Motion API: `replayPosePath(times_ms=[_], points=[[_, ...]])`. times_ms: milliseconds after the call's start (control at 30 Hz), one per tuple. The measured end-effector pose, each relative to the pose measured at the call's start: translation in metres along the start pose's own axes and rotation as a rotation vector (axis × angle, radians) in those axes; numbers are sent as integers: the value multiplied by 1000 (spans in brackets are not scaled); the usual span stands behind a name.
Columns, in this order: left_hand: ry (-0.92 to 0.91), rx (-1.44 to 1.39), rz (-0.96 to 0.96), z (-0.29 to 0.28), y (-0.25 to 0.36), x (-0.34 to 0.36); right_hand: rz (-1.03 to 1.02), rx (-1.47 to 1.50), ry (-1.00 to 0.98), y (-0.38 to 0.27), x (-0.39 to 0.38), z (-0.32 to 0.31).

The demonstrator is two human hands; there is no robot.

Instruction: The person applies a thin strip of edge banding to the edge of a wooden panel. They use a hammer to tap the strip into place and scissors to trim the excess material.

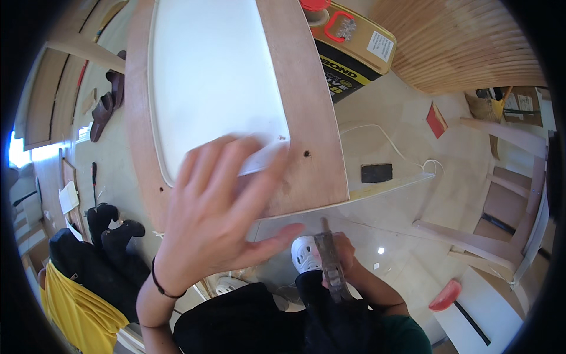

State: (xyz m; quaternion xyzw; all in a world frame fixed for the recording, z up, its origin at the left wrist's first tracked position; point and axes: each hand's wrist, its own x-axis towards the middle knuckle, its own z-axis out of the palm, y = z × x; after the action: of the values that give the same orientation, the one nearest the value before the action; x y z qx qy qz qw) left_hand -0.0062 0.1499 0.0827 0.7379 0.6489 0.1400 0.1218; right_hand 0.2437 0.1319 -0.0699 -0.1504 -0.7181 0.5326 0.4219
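Observation:
A wooden panel (312, 118), pale reddish-brown, stands in front of me. A white inset pad (212, 71) with a raised rounded edge covers its middle. My left hand (218, 206) is over the pad's near right corner, fingers spread and thumb stretched out. Its fingertips are blurred, so I cannot tell whether they touch the pad. A dark hole (306, 154) shows in the wood to the right. Lower down, below the panel's near edge, my right hand (345, 253) is wrapped round a worn grey-brown hand tool (332, 265), which resembles a staple gun.
A gold-and-black tin (365, 44) stands beyond the panel's right edge. On the floor lie a dark phone-like slab (377, 173), a white cord (389, 138) and a red piece (436, 120). A wooden chair frame (519, 194) is at right. Another person's yellow garment (76, 301) shows at left.

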Motion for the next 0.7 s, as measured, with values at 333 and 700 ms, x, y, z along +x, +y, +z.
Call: replayPosePath(times_ms=[333,700], points=[[-1,-184,400,33,8,43,79,-99,-164,-21,-38,19],[-49,-98,431,26,11,40,487,330,612,-45,-16,37]])
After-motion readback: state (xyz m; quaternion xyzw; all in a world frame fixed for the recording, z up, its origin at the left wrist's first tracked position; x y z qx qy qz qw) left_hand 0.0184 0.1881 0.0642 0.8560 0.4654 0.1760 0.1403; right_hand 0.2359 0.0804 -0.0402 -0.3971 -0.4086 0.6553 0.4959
